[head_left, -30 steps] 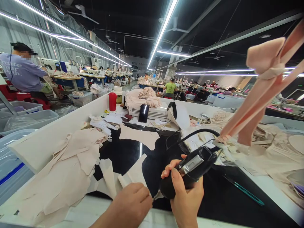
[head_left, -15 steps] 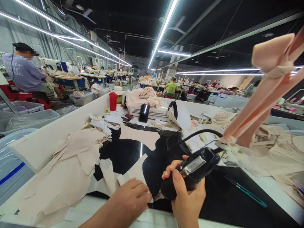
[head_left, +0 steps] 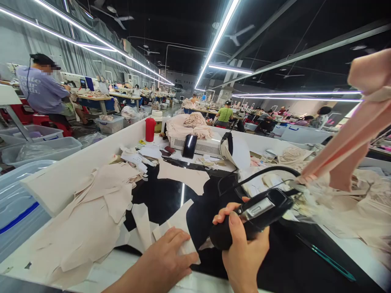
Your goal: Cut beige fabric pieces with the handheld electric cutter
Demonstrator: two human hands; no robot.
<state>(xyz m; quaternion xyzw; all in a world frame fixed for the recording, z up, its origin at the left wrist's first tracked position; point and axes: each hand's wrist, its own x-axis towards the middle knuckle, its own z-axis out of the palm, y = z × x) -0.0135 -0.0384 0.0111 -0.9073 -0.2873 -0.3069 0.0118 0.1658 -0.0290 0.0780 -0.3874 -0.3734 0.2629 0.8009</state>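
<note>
My right hand [head_left: 244, 248] is wrapped round a black corded hand tool [head_left: 259, 215] that looks like a small iron, with a silver plate on its body and a rounded dark front end. Its cord runs up to pink fabric strips [head_left: 339, 150] tied above it. Beneath my left hand [head_left: 166, 254] lies a pale cut fabric piece [head_left: 180, 219]; the fingers rest on it, spread, thumb apart. More fabric offcuts [head_left: 141, 224] lie just left of that hand. Farther back on the black work surface [head_left: 161, 195] is another curved fabric piece [head_left: 185, 175].
A heap of cut fabric [head_left: 88, 211] covers the left side. Teal tweezers [head_left: 330, 258] lie at right. A phone [head_left: 190, 145], red cup [head_left: 150, 129] and white visor [head_left: 233, 150] stand at the back. A white side wall [head_left: 91, 158] edges the table; people sit beyond.
The view has swung slightly left, so everything sits farther right. My left hand's fingers have spread apart on the fabric piece. My right hand keeps its hold on the tool.
</note>
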